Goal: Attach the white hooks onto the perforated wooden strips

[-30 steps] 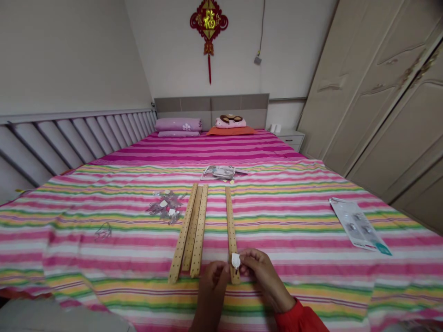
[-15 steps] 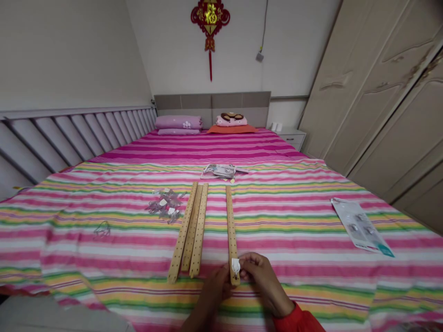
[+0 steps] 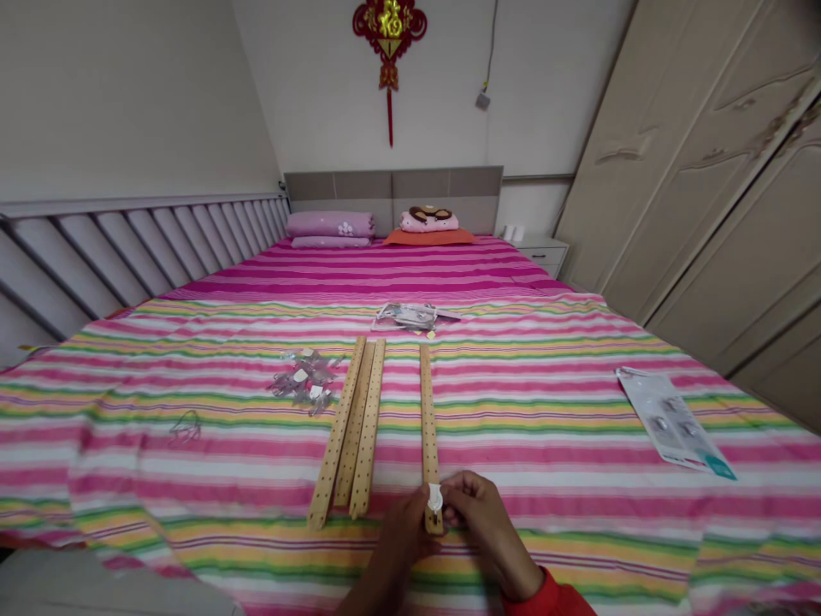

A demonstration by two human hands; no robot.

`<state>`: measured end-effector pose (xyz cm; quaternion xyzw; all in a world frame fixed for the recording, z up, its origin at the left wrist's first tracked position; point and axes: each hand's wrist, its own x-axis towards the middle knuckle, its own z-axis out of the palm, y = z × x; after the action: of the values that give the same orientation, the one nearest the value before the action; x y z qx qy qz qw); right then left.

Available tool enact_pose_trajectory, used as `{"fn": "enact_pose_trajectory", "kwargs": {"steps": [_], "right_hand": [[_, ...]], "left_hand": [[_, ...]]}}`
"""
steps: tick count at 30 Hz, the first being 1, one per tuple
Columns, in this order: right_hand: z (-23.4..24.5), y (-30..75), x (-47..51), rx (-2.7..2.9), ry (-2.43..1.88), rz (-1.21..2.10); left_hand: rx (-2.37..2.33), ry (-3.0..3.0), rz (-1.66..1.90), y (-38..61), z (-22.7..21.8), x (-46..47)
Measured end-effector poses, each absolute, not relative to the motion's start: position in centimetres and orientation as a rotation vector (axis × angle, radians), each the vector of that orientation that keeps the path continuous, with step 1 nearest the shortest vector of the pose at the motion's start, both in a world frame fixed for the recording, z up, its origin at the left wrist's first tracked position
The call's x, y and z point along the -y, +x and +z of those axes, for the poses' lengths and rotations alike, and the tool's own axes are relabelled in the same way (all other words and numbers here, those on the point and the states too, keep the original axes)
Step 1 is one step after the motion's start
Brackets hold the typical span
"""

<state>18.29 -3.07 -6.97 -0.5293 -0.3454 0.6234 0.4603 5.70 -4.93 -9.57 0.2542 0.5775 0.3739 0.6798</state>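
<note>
Across striped bedspread (image 3: 545, 428), lower centre of frame: pinching white tag (image 3: 434, 498) in right hand (image 3: 475, 505) over near end of perforated wooden strip (image 3: 428, 411), now bringing left hand (image 3: 404, 522) closer than a second ago, grip unclear, suggesting two-handed work. Also listing blister pack (image 3: 641, 392), right of frame, with shiny pieces (image 3: 661, 425) inside; plastic packaging (image 3: 405, 316), centre, contents indistinct.

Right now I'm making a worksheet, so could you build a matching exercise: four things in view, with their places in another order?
Things:
1. White piece
2. Three grouped strips
3. Pack with teal corner
4. Red hanging ornament

Places:
A. Above the headboard
B. Between left hand and right hand
C. Left of the lone strip
D. Toward the striped cover's right side

Pairs: 1-B, 2-C, 3-D, 4-A
</note>
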Motion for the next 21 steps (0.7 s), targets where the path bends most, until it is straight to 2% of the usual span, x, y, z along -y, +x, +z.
{"fn": "enact_pose_trajectory", "kwargs": {"steps": [9,21], "right_hand": [[-6.5,18.0,3.1,0.85,-1.327,1.529],[-8.0,17.6,4.0,0.804,-1.273,1.51]], "left_hand": [[-1.268,0.594,0.811,6.4,-7.8,4.5],[-1.31,0.618,0.824,6.6,-8.2,4.2]]}}
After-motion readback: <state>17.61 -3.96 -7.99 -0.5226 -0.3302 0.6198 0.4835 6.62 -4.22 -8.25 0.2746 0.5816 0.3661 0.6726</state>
